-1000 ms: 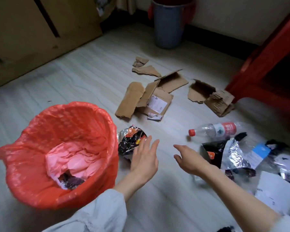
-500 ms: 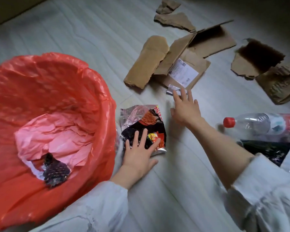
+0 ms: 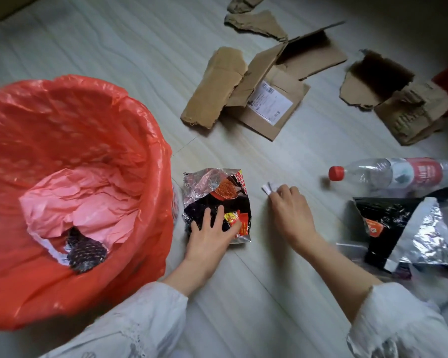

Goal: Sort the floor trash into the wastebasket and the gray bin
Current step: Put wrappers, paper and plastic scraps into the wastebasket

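Left hand (image 3: 209, 237) lies spread on wrapper (image 3: 217, 200) beside wastebasket (image 3: 150, 140), right hand (image 3: 291, 213) pinches paper scrap (image 3: 269, 188); best to gather wrapper's far edge first, so it lifts whole.

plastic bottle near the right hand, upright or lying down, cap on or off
Lying on its side on the floor; the plastic bottle has its red cap on.

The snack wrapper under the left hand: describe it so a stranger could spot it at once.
Start at the wastebasket lined with a red bag. Right beside it on the floor lies the snack wrapper, with the left hand resting on its near end. Unlike the larger black and silver bag farther right, it carries red and yellow print.
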Demonstrator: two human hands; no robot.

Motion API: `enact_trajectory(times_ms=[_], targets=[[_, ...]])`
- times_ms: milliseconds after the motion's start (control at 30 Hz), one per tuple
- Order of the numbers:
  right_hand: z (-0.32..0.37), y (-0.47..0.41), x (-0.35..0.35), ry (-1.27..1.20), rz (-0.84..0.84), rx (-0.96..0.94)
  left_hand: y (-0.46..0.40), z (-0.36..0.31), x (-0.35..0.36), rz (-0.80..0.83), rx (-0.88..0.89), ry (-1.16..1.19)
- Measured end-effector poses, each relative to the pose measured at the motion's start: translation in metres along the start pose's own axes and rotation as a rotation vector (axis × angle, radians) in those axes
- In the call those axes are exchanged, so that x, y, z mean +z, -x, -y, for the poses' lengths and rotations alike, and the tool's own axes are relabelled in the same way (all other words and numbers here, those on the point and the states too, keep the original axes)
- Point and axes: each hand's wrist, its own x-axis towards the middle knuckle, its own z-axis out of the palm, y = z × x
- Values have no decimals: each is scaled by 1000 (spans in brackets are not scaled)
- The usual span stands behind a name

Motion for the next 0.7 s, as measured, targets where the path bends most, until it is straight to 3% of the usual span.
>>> enact_trajectory(times_ms=[100, 233, 567, 700], targets=[[-1, 24, -18, -59, 68, 0, 20, -8, -1, 47, 51, -37], [-9, 40, -76, -160, 37, 124, 45, -24, -29, -54, 67, -13], [13, 76, -246, -396, -442, 366, 145, -19, -157, -671, 67, 608], [50, 87, -296, -354, -508, 370, 192, 14, -193, -935, 62, 856]])
